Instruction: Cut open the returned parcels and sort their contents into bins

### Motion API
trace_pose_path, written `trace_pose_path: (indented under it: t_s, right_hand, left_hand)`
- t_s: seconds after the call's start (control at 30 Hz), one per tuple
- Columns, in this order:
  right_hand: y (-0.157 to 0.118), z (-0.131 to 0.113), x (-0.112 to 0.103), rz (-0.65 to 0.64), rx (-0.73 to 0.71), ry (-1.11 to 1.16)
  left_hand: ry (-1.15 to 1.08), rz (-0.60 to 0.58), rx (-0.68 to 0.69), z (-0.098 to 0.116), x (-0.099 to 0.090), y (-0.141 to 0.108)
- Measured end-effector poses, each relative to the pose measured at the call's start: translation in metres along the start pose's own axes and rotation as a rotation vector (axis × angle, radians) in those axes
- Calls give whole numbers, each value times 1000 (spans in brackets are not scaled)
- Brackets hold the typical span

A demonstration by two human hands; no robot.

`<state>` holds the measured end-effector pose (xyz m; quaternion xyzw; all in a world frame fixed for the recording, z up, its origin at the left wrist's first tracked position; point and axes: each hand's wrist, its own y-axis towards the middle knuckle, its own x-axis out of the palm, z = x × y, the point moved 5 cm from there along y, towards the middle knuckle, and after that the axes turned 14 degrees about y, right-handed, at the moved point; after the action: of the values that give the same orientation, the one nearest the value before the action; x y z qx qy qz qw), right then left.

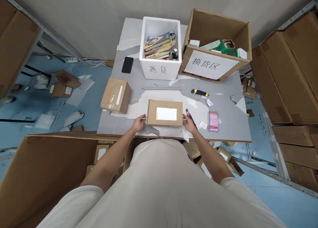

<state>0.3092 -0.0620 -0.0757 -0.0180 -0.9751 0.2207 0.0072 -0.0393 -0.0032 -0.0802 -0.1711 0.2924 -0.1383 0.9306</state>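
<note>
A flat closed cardboard box with a white label lies on the table in front of me. My left hand is just off its left side, fingers stretched toward the edge with a narrow gap. On the opposite side, my right hand has its fingertips at the box's right edge; whether they press on it I cannot tell. Neither hand is wrapped round anything. Close beside the right hand lies a red and black utility knife, partly covered by it.
On the table are a taped carton, a phone, a yellow-black utility knife and a blurred pink item. Behind stand a white foam bin of books and a large open carton. Shelves flank both sides.
</note>
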Motion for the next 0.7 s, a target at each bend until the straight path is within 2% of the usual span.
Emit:
trace_pose_path:
  t_s: [0.1, 0.2, 0.27, 0.37, 0.43, 0.53, 0.7]
  right_hand:
    - [-9, 9, 10, -101, -19, -159]
    - [-14, 11, 15, -98, 25, -220]
    - [-16, 4, 16, -118, 42, -202]
    - [-18, -16, 11, -155, 8, -150]
    - [-19, -35, 6, -176, -47, -132]
    - [-19, -60, 5, -175, -115, -130]
    - [-13, -82, 12, -81, -134, -300]
  left_hand:
    - [53, -123, 72, -4, 8, -7]
    - [68, -181, 109, 1, 13, -11]
    - [67, -212, 123, 8, 12, -14]
    - [73, -245, 149, 23, 0, -22]
    - [113, -218, 153, 34, -13, -26]
    - [186, -111, 107, 48, -29, -28]
    - [269, 6, 72, 68, -36, -24]
